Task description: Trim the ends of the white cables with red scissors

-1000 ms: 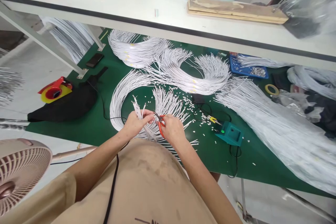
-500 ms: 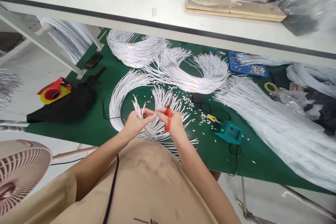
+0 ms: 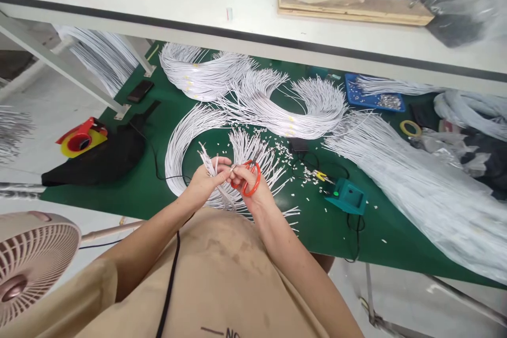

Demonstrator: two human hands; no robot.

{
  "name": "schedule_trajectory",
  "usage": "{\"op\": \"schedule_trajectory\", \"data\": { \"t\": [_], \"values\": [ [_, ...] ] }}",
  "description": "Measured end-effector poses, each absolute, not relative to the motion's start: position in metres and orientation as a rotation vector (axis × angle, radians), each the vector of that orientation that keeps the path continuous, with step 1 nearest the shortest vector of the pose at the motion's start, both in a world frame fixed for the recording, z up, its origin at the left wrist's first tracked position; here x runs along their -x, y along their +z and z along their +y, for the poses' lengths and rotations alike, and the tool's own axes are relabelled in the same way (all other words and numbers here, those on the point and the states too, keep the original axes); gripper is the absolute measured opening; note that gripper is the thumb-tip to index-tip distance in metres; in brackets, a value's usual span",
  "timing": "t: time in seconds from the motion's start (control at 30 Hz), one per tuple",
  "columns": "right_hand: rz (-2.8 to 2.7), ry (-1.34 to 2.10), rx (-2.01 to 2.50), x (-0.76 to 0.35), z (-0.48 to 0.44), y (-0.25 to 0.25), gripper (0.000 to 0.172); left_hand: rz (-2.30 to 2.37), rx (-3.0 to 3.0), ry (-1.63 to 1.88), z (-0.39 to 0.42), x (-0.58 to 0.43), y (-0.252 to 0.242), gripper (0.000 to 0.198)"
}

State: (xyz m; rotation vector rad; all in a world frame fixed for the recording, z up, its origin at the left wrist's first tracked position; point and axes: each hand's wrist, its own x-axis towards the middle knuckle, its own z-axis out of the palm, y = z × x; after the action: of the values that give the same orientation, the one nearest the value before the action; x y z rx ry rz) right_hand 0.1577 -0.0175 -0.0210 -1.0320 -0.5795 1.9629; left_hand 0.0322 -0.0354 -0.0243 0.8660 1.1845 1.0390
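Observation:
My left hand [image 3: 205,182] is closed around several white wires [image 3: 206,159], whose ends stick up past the thumb. Red-handled scissors [image 3: 253,182] sit in my right hand [image 3: 253,190], with the blades pointing away from me. The fingertips of both hands meet over a small piece that is too tiny to make out. Below and behind the hands spreads a coiled bundle of white wires [image 3: 176,153] on the green table [image 3: 304,237]. Its fanned ends lie just beyond my right hand.
More white wire bundles [image 3: 209,82] lie farther back. Small white scraps surround a teal device [image 3: 348,196] and yellow-handled cutters [image 3: 320,175]. A blue tray [image 3: 356,96] holds small metal parts. A red tape dispenser [image 3: 83,137] rests at left, and a white shelf [image 3: 190,5] crosses above.
The scissors have turned in my right hand, so both red handle loops now show. My fingertips have drawn closer together. The camera view has shifted slightly.

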Motion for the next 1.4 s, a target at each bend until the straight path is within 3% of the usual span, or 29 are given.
{"op": "schedule_trajectory", "data": {
  "t": [0.27,0.43,0.6,0.73,0.87,1.4],
  "values": [
    [-0.564,1.769,1.104,-0.146,-0.02,-0.029,0.01,1.226,-0.993,1.104,-0.037,-0.032,-0.026,0.027],
    [-0.744,1.611,1.29,-0.15,-0.025,-0.023,0.011,1.276,-0.981,0.995,-0.035,-0.027,-0.021,0.032],
    [-1.293,1.274,1.413,-0.17,-0.026,-0.024,0.023,1.414,-1.036,0.916,-0.03,-0.024,-0.017,0.032],
    [-1.921,0.946,1.645,-0.18,-0.027,-0.037,0.023,1.425,-0.981,0.911,-0.03,-0.026,-0.018,0.033],
    [-2.186,0.744,1.698,-0.179,-0.03,-0.041,0.026,1.399,-1.003,0.887,-0.031,-0.028,-0.016,0.029],
    [-2.325,0.523,1.698,-0.18,-0.028,-0.035,0.025,1.434,-0.947,0.89,-0.031,-0.028,-0.011,0.033]
  ]
}}
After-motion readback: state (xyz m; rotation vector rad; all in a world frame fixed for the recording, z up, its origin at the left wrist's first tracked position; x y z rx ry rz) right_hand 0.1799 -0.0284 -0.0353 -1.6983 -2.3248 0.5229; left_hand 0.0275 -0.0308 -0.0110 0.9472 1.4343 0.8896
